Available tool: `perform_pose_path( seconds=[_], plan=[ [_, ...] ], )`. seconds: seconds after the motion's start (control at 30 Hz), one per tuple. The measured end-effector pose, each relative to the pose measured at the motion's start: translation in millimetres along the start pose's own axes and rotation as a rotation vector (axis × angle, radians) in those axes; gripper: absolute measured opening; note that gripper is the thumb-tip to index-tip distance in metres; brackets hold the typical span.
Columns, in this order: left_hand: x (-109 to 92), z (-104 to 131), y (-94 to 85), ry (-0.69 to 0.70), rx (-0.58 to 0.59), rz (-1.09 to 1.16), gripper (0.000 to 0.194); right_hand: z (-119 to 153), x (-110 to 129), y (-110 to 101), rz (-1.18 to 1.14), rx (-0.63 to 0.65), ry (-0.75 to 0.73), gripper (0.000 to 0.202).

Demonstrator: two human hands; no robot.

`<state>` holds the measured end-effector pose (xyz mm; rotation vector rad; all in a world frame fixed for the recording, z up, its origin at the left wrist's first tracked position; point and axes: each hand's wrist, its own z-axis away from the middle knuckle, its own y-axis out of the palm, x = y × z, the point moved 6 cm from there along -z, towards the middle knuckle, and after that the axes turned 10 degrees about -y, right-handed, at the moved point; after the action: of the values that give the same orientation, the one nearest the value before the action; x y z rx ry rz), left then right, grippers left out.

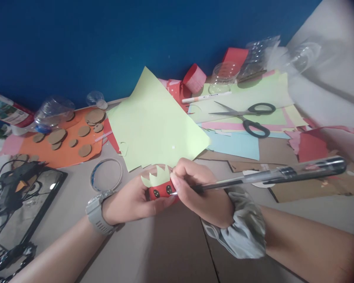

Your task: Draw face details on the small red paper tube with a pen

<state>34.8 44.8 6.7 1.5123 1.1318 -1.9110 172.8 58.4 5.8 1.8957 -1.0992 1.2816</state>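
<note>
My left hand (135, 200), with a grey watch at the wrist, is closed around a red paper craft figure (162, 190). Pale green pointed paper stands along its top, and two black eyes with light spots show on its front. My right hand (197, 188) pinches a clear-barrelled black pen (253, 179), whose tip meets the figure beside the right-hand eye. The pen's cap end points away to the right. Just beyond both hands lies a large pale green paper sheet (159, 122) with a cut lower edge.
Black-handled scissors (244, 114) rest on stacked coloured paper at right. Cardboard discs (57, 136) lie on orange paper (67, 153) at left, near a tape roll (106, 175). A dark device with cables (14, 196) sits at far left. Clear plastic cups (224, 76) line the blue wall.
</note>
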Motion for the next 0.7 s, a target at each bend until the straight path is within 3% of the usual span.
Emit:
perform_pose_path(
  seconds=[0.7],
  plan=[
    [-1.2, -1.8, 1.0, -0.004, -0.011, -0.023, 0.01, 0.8, 0.1, -0.4, -0.037, -0.048, 0.039, 0.032]
  ],
)
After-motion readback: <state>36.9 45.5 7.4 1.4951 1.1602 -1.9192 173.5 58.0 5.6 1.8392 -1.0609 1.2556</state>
